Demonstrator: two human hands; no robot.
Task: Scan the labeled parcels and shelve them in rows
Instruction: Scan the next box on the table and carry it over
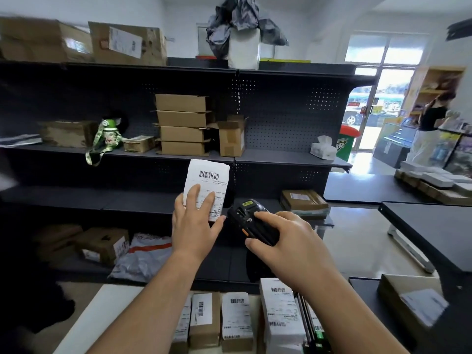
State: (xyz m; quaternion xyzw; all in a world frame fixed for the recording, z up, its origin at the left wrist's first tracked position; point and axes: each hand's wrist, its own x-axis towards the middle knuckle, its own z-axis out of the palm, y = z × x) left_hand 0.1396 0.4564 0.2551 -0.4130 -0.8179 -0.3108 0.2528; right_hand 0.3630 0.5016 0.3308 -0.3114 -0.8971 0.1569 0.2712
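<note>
Dark metal shelving (281,159) fills the back of a parcel shop, with cardboard boxes (182,123) stacked on its middle shelf.

Before it, the left hand (194,226) has its fingers (192,198) laid fairly straight across the lower half of a white parcel (208,180). The parcel stands upright with its label facing the camera. The barcode sits clear above the fingertips, and the thumb reaches to the parcel's lower right corner. I cannot tell whether the parcel stands on the shelf behind it or is carried.

Just right of that thumb is a black scanner (251,221), its head turned up toward the label. The right hand (288,238) holds it with fingers curled over the top and thumb along the near edge.

This looks like the scanning step. The next move probably calls for aiming the scanner's head at the barcode above the fingertips, then standing the parcel on a shelf.

More labelled parcels (237,318) wait in a row below both wrists.
</note>
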